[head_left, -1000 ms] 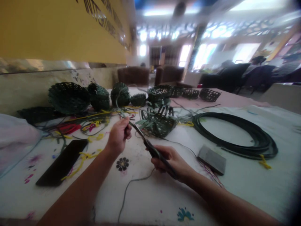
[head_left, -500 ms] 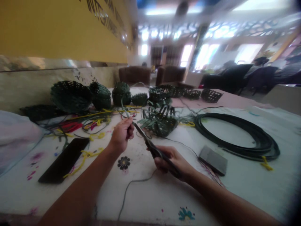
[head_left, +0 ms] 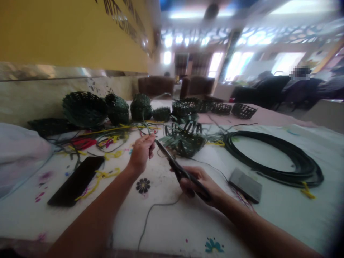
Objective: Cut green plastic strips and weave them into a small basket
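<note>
Pinched between the fingers of my left hand [head_left: 141, 152] is a thin green strip [head_left: 146, 122], its free end rising above the hand. My right hand [head_left: 200, 184] is wrapped round the dark handles of a pair of scissors [head_left: 176, 166]. The scissor blades point up and left, their tips at the strip beside my left fingertips. Whether the blades touch the strip I cannot tell. Just beyond the blades sits a partly woven dark green basket [head_left: 185, 138] with loose strip ends sticking out.
Several finished-looking green baskets [head_left: 84, 109] line the back. A coil of dark strip [head_left: 274, 172] lies right, near a grey box [head_left: 245, 184]. A black phone [head_left: 76, 181], red-handled tool [head_left: 84, 142], yellow ties [head_left: 98, 179] and a plastic bag [head_left: 23, 157] are left. People sit far right.
The whole view has shifted slightly, so things sit a little further right. Both hands keep nearly the same pose, with the scissor tips still by the strip.
</note>
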The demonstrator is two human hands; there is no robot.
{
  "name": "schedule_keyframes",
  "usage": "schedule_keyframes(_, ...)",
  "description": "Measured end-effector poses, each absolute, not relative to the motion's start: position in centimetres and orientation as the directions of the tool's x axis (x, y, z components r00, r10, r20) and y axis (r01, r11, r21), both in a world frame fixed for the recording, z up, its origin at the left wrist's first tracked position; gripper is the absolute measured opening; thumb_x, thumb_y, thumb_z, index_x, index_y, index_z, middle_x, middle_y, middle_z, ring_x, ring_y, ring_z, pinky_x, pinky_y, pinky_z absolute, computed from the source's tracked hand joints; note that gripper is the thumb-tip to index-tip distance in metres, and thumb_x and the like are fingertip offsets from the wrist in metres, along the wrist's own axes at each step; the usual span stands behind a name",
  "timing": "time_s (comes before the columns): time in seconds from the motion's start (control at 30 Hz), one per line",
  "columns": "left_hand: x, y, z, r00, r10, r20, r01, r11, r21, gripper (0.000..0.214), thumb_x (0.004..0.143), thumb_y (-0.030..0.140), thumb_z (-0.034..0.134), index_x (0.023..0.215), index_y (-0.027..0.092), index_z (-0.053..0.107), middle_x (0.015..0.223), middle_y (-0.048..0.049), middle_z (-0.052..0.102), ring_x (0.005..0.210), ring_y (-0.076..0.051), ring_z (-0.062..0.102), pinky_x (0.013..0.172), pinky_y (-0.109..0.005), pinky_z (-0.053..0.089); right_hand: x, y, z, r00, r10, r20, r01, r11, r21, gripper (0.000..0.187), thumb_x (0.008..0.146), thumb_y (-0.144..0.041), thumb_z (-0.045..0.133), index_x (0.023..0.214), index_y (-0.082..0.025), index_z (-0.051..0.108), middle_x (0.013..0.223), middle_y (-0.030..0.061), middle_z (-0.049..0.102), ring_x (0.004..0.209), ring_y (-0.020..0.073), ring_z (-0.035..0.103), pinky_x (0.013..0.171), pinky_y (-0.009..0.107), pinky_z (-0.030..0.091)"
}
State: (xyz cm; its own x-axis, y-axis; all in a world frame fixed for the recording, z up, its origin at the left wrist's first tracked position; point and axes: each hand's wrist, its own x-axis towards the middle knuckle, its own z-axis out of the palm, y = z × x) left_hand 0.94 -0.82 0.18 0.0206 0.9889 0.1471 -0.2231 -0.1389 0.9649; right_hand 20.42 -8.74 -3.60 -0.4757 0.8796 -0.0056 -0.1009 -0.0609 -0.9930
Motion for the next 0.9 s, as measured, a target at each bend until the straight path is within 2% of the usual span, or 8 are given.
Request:
schedule_keyframes(0.23,1.2,-0.9,0.0,0.035,0.993,0.11,-0.311,-0.094,0.946,0.038,0.078,0.039,0.07,0.064,0.019,0.041,0.051,0.0078,0.036,0.039,-0.004,0.026,0.033,-0.015,0.023,20.1,-8.9,-3.8,-0.442,0.897,-0.013,-0.104,-0.066,-0.992,0.06,0.069,-0.057,0.078,0.104,-0.011,0.063,0.057,-0.0064,0.045,0.044,0.0053,0.039,0.04,0.018,0.029)
schedule_keyframes(0.4,1.0,-0.6,-0.1,0.078,0.992,0.097,-0.255,-0.074,0.964,0.035,0.078,0.038,0.067,0.064,0.019,0.041,0.051,0.0075,0.037,0.039,-0.004,0.026,0.033,-0.015,0.023,20.2,-8.9,-3.3,-0.437,0.899,-0.033,-0.037,-0.055,-0.998,0.062,0.066,-0.058,0.079,0.1,-0.01,0.062,0.056,-0.0072,0.044,0.044,0.0046,0.037,0.04,0.018,0.027)
schedule_keyframes(0.6,0.6,-0.1,-0.5,-0.033,0.988,0.152,-0.128,-0.155,0.979,0.026,0.079,0.037,0.061,0.067,0.018,0.049,0.053,0.006,0.041,0.04,-0.005,0.032,0.033,-0.016,0.025,20.1,-9.0,-2.8,-0.403,0.91,-0.092,0.056,-0.076,-0.996,0.061,0.066,-0.056,0.08,0.102,-0.01,0.063,0.055,-0.0078,0.042,0.043,0.0044,0.035,0.039,0.018,0.026)
schedule_keyframes(0.7,-0.1,0.5,-0.4,-0.109,0.975,0.192,-0.076,-0.201,0.977,0.022,0.078,0.034,0.062,0.068,0.017,0.052,0.051,0.0073,0.038,0.038,-0.005,0.03,0.032,-0.016,0.023,20.2,-9.0,-2.8,-0.433,0.896,-0.097,0.095,-0.061,-0.994,0.055,0.069,-0.053,0.079,0.1,-0.011,0.064,0.056,-0.0074,0.043,0.044,0.0041,0.035,0.039,0.017,0.026)
schedule_keyframes(0.9,-0.1,0.6,-0.2,-0.107,0.963,0.245,-0.155,-0.26,0.953,0.026,0.081,0.035,0.062,0.066,0.019,0.048,0.046,0.0103,0.028,0.036,-0.004,0.022,0.033,-0.016,0.02,19.8,-9.3,-2.9,-0.456,0.884,-0.102,0.025,-0.101,-0.995,0.047,0.07,-0.05,0.079,0.091,-0.013,0.061,0.058,-0.0081,0.041,0.044,0.0032,0.032,0.039,0.017,0.024)
